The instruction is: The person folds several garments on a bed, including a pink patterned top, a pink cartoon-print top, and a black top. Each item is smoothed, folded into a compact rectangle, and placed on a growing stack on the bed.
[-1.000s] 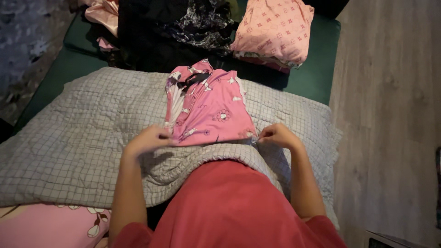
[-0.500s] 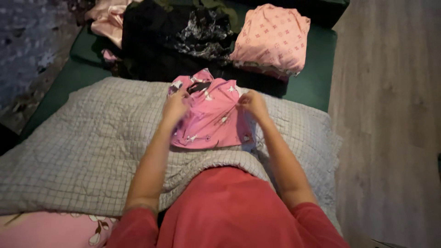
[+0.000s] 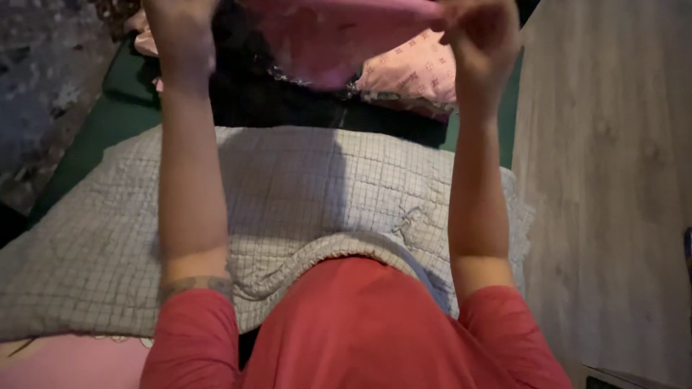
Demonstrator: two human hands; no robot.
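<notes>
Both my arms are raised toward the top of the view. A folded pink floral garment (image 3: 328,39) hangs blurred between my hands, lifted off the quilt. My left hand (image 3: 180,29) grips its left edge near the top of the frame. At the upper right, my right hand (image 3: 479,29) pinches the garment's right edge. The grey checked quilt (image 3: 303,194) lies bare below, across my lap, where my red top shows at the bottom.
A pink patterned folded cloth (image 3: 418,72) and dark clothes (image 3: 252,86) sit on a green mat (image 3: 101,122) beyond the quilt. Wooden floor (image 3: 613,180) runs along the right. A pink flowered fabric (image 3: 65,360) shows at the bottom left.
My hands went from the garment's near edge to its far part, then lifted it off the quilt and up toward the top of the view.
</notes>
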